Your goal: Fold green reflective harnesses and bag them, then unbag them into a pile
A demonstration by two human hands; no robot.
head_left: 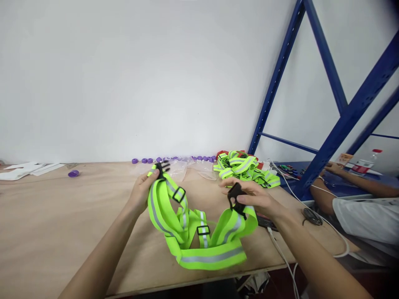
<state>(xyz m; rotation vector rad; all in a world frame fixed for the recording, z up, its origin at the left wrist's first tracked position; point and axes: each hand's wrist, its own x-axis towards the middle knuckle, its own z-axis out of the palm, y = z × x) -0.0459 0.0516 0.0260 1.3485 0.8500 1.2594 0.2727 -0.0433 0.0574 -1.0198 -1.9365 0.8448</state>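
Observation:
Between my hands hangs a neon yellow-green reflective vest [212, 258] made of elastic straps with grey stripes and black slide adjusters. My left hand [141, 192] pinches one strap end by its black prong buckle half [161, 169], prongs pointing right. Opposite it, my right hand [257, 197] grips the black socket buckle half [236, 198], thumb on its front. The two buckle halves are apart. Below them, the straps sag in loops just over the wooden table [77, 236].
Behind my right hand lies a pile of similar reflective straps [240, 166]. Purple rolls [149, 160] and clear plastic bags [177, 170] line the wall. White papers [28, 170] lie far left. Blue rack posts [349, 120], a white cable [311, 211] and another person's arm [324, 195] are at right.

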